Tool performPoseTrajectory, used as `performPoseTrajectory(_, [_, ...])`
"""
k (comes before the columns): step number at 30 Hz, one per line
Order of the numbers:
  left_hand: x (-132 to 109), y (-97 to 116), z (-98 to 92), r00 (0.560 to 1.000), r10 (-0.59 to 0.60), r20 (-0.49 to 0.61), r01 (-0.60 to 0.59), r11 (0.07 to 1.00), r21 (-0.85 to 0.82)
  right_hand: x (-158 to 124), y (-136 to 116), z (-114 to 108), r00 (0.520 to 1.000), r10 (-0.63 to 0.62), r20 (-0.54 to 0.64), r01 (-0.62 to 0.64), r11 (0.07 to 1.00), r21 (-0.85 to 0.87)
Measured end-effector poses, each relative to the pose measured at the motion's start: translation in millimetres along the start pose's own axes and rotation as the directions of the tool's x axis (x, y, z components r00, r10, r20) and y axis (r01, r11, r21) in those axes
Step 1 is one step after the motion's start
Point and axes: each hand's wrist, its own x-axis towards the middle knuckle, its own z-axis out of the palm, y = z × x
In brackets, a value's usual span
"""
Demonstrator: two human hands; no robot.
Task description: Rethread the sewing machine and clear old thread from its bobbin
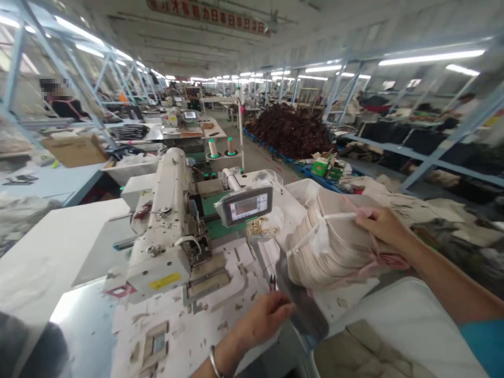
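A thick bundle of beige fabric pieces (pixel 331 247) stands to the right of the sewing machine, bound with white strips and pink cloth ties. At its upper right edge my right hand (pixel 384 228) is closed, thumb and fingers pinching the end of a white strip (pixel 340 216). Lower down, my left hand (pixel 268 315) is curled around a small pair of thread snips (pixel 272 283); only the dark pointed tips show past the fingers. The sewing machine (pixel 167 220) stands left of both hands, with a control screen (pixel 248 205) behind it.
Beige scraps and a small frame-shaped piece (pixel 155 346) lie on the worktable. A white bin (pixel 417 310) holding khaki fabric stands at the front right. Thread cones (pixel 213 149) rise behind the machine. A dark brown heap (pixel 291 131) lies beyond, by the aisle.
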Motion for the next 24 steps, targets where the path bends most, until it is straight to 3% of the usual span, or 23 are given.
performPoseTrajectory(2, [5.9,18.6,-18.9,0.997,0.072,0.014,-0.073,0.992,0.103,-16.7,-7.5,10.2,0.999,-0.038,-0.027,0.035,0.995,-0.098])
performPoseTrajectory(5, [38.7,52.6,-28.6,0.975,0.2,-0.095,-0.165,0.943,0.29,-28.7,-14.0,23.2,0.983,-0.097,-0.156,0.057,0.969,-0.241])
performPoseTrajectory(7, [71.4,74.2,-24.2,0.945,0.293,-0.146,-0.22,0.898,0.381,-26.9,-11.6,26.6,0.971,-0.144,-0.189,0.076,0.942,-0.326])
performPoseTrajectory(9, [104.2,89.9,-16.7,0.944,0.305,-0.129,-0.232,0.886,0.402,-21.0,-4.7,26.2,0.966,-0.19,-0.175,0.105,0.909,-0.404])
performPoseTrajectory(11, [128.4,96.2,-10.4,0.953,0.287,-0.095,-0.233,0.897,0.375,-15.8,4.0,23.7,0.964,-0.217,-0.152,0.124,0.877,-0.464])
performPoseTrajectory(13, [137.0,94.1,-6.8,0.953,0.29,-0.088,-0.247,0.911,0.329,-14.6,11.2,20.7,0.966,-0.222,-0.133,0.129,0.857,-0.499])
performPoseTrajectory(16, [118.4,88.9,-2.6,0.955,0.291,-0.052,-0.273,0.936,0.223,-19.5,14.7,17.9,0.968,-0.226,-0.111,0.14,0.849,-0.51])
performPoseTrajectory(21, [57.9,94.9,17.7,0.921,0.375,0.108,-0.368,0.927,-0.077,-35.2,8.4,18.9,0.955,-0.293,-0.05,0.238,0.853,-0.464])
performPoseTrajectory(24, [47.1,92.2,23.2,0.914,0.384,0.133,-0.339,0.901,-0.27,-41.8,8.3,17.8,0.943,-0.333,-0.031,0.286,0.851,-0.441])
